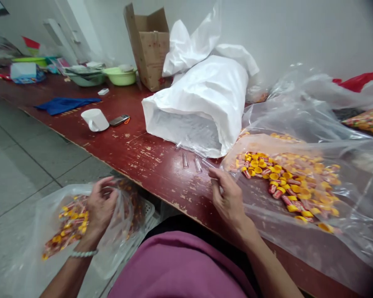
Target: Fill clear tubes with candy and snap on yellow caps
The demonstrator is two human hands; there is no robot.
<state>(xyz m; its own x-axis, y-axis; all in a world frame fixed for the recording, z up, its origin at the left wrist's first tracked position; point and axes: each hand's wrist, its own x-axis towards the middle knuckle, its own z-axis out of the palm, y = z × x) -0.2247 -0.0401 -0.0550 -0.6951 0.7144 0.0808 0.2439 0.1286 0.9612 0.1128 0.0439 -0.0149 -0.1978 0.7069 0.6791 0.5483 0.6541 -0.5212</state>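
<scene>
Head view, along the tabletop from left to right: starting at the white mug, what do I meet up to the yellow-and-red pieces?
White mug → dark handheld device with an orange loop → clear tubes → right hand → pile of yellow-and-red pieces.

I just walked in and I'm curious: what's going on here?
A person is at a red table. The right hand is by clear tubes lying before an open white sack; whether it grips one is unclear. The left hand is over a plastic bag of yellow-and-red pieces beside the table. More lie in a clear bag on the table.
</scene>
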